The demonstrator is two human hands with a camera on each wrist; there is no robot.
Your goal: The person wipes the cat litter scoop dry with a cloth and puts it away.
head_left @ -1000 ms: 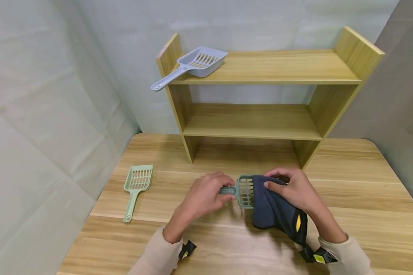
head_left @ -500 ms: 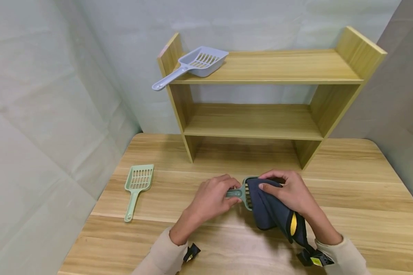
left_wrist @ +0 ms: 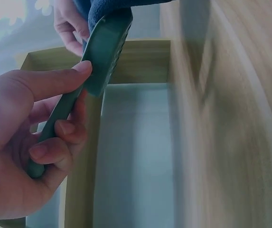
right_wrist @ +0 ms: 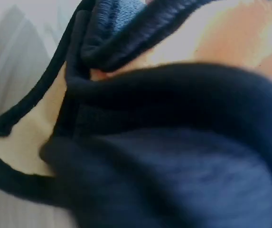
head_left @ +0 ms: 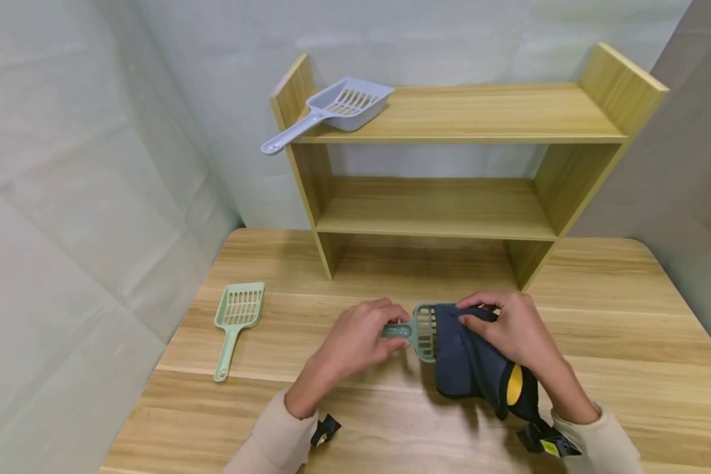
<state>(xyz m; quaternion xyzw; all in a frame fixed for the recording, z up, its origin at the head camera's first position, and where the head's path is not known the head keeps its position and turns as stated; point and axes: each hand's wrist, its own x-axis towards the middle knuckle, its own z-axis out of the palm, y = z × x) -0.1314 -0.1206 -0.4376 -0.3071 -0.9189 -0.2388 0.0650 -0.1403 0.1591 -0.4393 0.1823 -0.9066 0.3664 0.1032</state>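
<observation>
My left hand (head_left: 364,334) grips the handle of a dark green slotted litter scoop (head_left: 424,332); the left wrist view shows the fingers curled round that handle (left_wrist: 60,114). A dark navy cloth (head_left: 459,362) with black edging and a yellow underside covers the scoop's front part. My right hand (head_left: 512,329) pinches the cloth over the scoop's far end, thumb on top. In the right wrist view the folded cloth (right_wrist: 173,175) fills most of the picture and hides the fingers. Both hands are above the wooden table (head_left: 616,316).
A light green litter scoop (head_left: 239,309) lies on the table at the left. Behind the hands stands a wooden shelf unit (head_left: 438,227). On its top board a pale blue-grey litter scoop (head_left: 346,105) lies with its handle jutting past the left front corner.
The cloth slid left along the dark green scoop towards its handle, then back right, baring more slots again. Both hands keep their hold.
</observation>
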